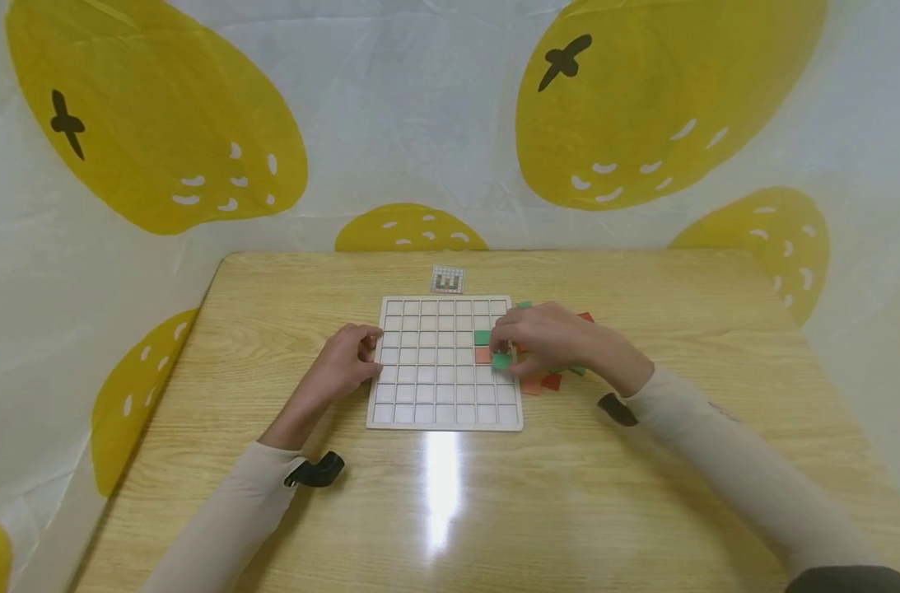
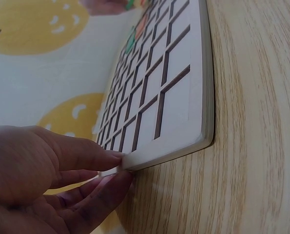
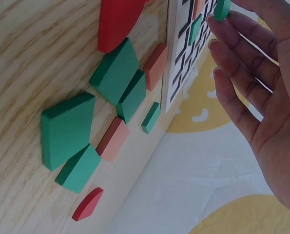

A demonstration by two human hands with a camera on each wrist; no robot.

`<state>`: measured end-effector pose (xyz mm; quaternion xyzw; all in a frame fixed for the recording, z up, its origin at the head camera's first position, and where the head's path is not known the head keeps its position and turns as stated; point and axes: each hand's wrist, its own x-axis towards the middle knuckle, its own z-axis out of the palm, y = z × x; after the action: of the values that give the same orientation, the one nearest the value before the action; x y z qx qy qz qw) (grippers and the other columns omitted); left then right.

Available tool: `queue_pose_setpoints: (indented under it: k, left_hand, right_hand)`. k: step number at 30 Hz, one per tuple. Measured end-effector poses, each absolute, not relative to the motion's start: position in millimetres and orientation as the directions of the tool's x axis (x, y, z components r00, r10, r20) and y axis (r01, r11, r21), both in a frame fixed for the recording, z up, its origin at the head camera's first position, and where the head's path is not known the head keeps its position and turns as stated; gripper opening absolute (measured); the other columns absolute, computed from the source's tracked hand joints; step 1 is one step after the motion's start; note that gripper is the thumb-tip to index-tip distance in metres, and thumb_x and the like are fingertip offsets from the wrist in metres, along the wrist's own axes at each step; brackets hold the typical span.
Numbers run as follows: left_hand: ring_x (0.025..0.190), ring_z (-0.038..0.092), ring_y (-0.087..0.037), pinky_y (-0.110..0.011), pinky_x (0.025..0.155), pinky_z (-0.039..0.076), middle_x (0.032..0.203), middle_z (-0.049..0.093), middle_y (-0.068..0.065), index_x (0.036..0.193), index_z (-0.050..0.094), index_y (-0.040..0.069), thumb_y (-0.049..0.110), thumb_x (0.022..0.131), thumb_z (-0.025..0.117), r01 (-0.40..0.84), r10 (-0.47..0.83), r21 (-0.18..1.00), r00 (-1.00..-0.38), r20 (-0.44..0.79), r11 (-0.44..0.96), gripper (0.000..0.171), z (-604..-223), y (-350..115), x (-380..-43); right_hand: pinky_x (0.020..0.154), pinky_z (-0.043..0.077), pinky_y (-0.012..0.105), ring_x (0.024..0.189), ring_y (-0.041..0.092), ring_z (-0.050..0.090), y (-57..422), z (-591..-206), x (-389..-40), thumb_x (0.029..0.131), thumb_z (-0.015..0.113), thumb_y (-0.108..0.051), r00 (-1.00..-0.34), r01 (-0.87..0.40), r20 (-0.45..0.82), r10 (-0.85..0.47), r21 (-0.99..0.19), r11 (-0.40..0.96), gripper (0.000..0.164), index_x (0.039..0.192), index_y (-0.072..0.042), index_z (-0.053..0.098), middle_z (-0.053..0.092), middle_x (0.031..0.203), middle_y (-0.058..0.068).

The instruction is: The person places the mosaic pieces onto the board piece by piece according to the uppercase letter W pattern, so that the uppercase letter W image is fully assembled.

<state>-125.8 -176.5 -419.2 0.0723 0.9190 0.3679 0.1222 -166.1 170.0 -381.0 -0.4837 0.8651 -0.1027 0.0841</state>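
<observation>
A pale wooden grid board [image 1: 425,395] lies on the table. At its left rim my left hand [image 1: 340,362] holds the edge with thumb and fingertips, seen close up in the left wrist view. My right hand [image 1: 549,333], over the board's right side, pinches a green tile [image 1: 501,361] at a cell. The right wrist view shows this green tile [image 3: 222,9] only in part, at the top by the fingertips. Beside it in the grid sit another green tile [image 1: 482,338] and an orange tile [image 1: 482,355].
Loose green, orange and red pieces lie right of the board, partly under the right hand, including a green piece [image 3: 68,129] and a red piece [image 3: 87,204]. A small pattern card [image 1: 447,279] lies behind the board. A lemon-print cloth [image 1: 412,123] hangs behind the table [image 1: 272,288].
</observation>
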Motion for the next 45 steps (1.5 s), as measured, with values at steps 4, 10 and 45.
queue_pose_setpoints:
  k: [4, 10, 45]
  left_hand:
    - [0.096, 0.061, -0.028, -0.035, 0.077, 0.053, 0.111, 0.058, -0.019, 0.137, 0.057, -0.006, -0.004, 0.085, 0.074, 0.043, 0.225, 0.695, -0.959, -0.173, 0.718, 0.055, -419.1, -177.3, -126.0]
    - [0.095, 0.061, -0.028, -0.035, 0.077, 0.053, 0.111, 0.059, -0.019, 0.136, 0.057, -0.006, -0.006, 0.084, 0.074, 0.046, 0.230, 0.698, -0.958, -0.171, 0.714, 0.055, -419.1, -177.3, -125.9]
    - [0.095, 0.059, -0.028, -0.034, 0.075, 0.052, 0.110, 0.057, -0.017, 0.136, 0.057, -0.006, -0.006, 0.084, 0.074, 0.038, 0.220, 0.699, -0.960, -0.171, 0.714, 0.055, -418.2, -177.3, -125.2]
  right_hand:
    - [0.063, 0.046, 0.025, 0.089, 0.009, 0.059, 167.6, -381.7, -166.5, 0.083, 0.082, -0.029, -0.511, -0.821, -0.040, -0.858, -0.272, 0.502, 0.021, 0.101, -0.022, 0.072, 0.067, 0.096, -0.009]
    - [0.063, 0.047, 0.024, 0.091, 0.009, 0.062, 164.1, -383.1, -165.1, 0.083, 0.081, -0.026, -0.501, -0.828, -0.029, -0.865, -0.275, 0.488, 0.021, 0.102, -0.023, 0.073, 0.068, 0.095, -0.012]
    - [0.075, 0.051, 0.029, 0.095, 0.012, 0.060, 146.7, -396.3, -165.7, 0.087, 0.077, -0.023, -0.451, -0.845, -0.081, -0.889, -0.281, 0.455, 0.020, 0.106, -0.019, 0.073, 0.066, 0.101, -0.007]
